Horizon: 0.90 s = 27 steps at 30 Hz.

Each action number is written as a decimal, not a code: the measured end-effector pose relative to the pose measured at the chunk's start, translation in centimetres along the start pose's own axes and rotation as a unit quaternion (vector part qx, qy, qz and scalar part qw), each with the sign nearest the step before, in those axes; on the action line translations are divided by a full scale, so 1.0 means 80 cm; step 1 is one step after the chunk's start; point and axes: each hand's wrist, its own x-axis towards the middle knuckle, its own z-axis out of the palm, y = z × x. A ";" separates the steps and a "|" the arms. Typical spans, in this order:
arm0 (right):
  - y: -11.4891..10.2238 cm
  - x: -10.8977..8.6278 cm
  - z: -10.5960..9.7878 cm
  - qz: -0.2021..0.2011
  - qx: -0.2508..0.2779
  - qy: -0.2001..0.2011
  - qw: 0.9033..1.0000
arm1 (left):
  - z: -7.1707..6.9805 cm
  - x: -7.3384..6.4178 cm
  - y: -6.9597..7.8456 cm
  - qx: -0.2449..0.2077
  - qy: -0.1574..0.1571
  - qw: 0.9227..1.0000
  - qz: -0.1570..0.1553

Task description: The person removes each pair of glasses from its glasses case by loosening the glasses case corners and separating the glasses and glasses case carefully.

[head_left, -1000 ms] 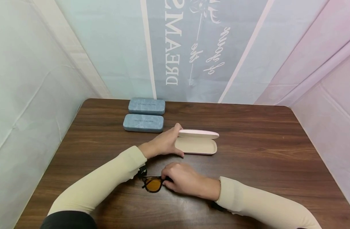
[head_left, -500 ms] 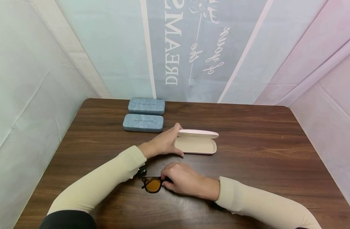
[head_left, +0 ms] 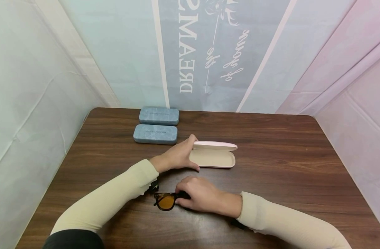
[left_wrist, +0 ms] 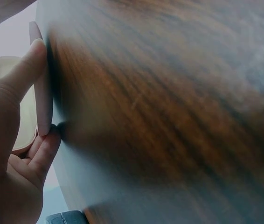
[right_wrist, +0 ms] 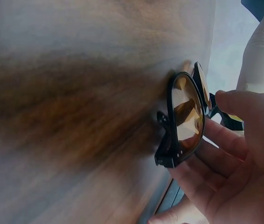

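Head view: very little changing over the last second. Left hand side first: left hand (head_left: pixel 178 155) and glasses case (head_left: pixel 213 158) staying put. Right sleeve (head_left: pixel 280 218) shifting slightly rightward; right hand (head_left: pixel 199 195) showing a wider gap between thumb and forefinger, more dark frame appearing there. Sunglasses (head_left: pixel 166 201) lying about where they were, on the near part of the table (head_left: pixel 286 155), nearer the person than the case. Reading this as a small adjusting of the grip rather than carrying; sunglasses remaining outside the case, so the handling is looking early.

The left hand is spreading around the case's left end, roughly half open, thumb resting along the near edge, fingers reaching round the far side by the raised lid (head_left: pixel 216 145). Left wrist view is agreeing: thumb and fingertips touching the case, holding it.

The right hand is curling, pinching the sunglasses between thumb and fingers at their right part. Right wrist view is showing them tilted; cannot tell how firmly they are being gripped, or whether they are touching the table.

Hands working apart, left one farther. Near blue case (head_left: pixel 155 134) and far blue case (head_left: pixel 159 116) lying closed at far left, untouched.
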 end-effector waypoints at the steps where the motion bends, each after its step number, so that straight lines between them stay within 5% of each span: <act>1: 0.000 -0.001 -0.001 0.000 0.001 0.000 1.000 | 0.000 0.000 0.000 0.000 0.000 1.000 -0.001; 14: 0.001 -0.016 -0.014 -0.065 -0.020 0.034 0.997 | 0.000 0.000 0.001 0.008 -0.003 1.000 -0.004; 27: 0.011 -0.024 -0.021 -0.176 -0.103 0.071 0.976 | 0.002 0.000 0.000 0.014 0.000 1.000 0.003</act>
